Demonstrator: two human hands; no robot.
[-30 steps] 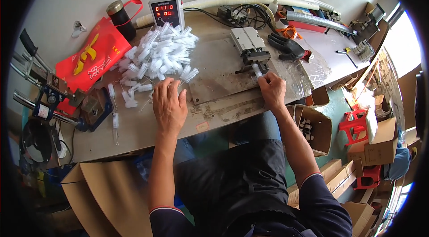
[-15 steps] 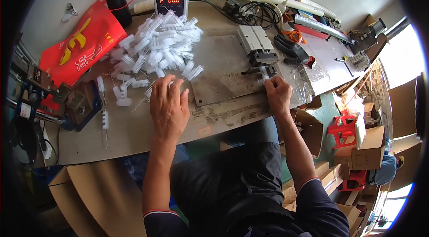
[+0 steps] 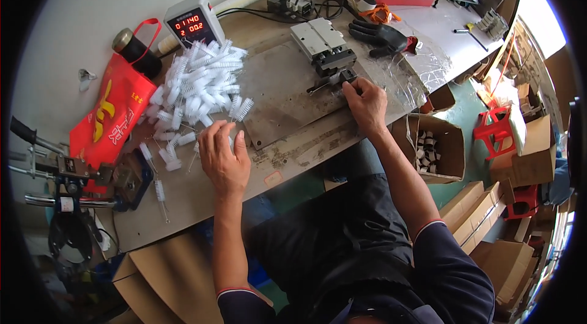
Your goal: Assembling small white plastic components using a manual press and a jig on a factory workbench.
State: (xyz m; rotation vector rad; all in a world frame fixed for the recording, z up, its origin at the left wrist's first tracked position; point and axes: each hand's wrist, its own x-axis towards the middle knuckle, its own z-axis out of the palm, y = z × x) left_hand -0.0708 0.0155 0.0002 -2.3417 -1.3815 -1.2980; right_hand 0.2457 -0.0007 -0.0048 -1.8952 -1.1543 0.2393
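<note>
My right hand [image 3: 365,104] is pinched closed at the front of a metal clamp fixture [image 3: 324,46]. Half a second ago a small white-bristled brush showed in that pinch; now fingers and jaws hide it. My left hand [image 3: 225,158] hovers over the near table edge with bent fingers and the thumb apart, holding nothing that I can see. Just beyond it lies a heap of small white tube brushes [image 3: 202,79] with wire stems. A few loose brushes [image 3: 160,191] lie left of that hand.
A counter box with red digits [image 3: 194,21] stands behind the heap, beside a black flask [image 3: 137,55] and red bag [image 3: 113,110]. A black glove [image 3: 382,36] lies right of the fixture. A lever press [image 3: 73,183] is at left; an open carton [image 3: 431,147] stands below the table's right side.
The view has turned, shifting the bench in the picture. My right hand has moved in against the fixture's jaws, and the brush's bristles no longer show. The counter's lower display has changed.
</note>
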